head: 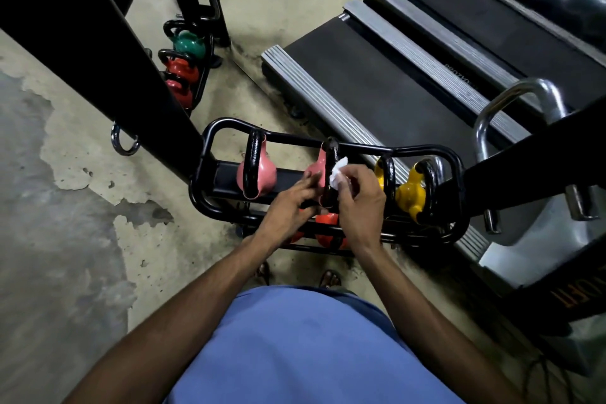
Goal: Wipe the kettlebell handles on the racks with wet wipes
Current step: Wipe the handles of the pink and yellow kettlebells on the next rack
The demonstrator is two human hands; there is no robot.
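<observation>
The crumpled white wet wipe lies against the right side of the glossy black loop handle of a pink kettlebell, which stands second from the left on the upper tier of a black tubular steel rack. The right hand holds the wipe, its grip pinching the wad between thumb and curled fingers. The left hand reaches in from the other side, its grip spread, with straight fingers touching the pink body just beside the handle's lower end.

Another pink kettlebell stands to the left on the same tier and two yellow kettlebells to the right. Orange-red kettlebells show on the tier below, under the hands. Beyond the rack are grey-railed black treadmill decks, and farther left a second rack holds a green kettlebell and red kettlebells. All stand on a patchy, worn concrete floor.
</observation>
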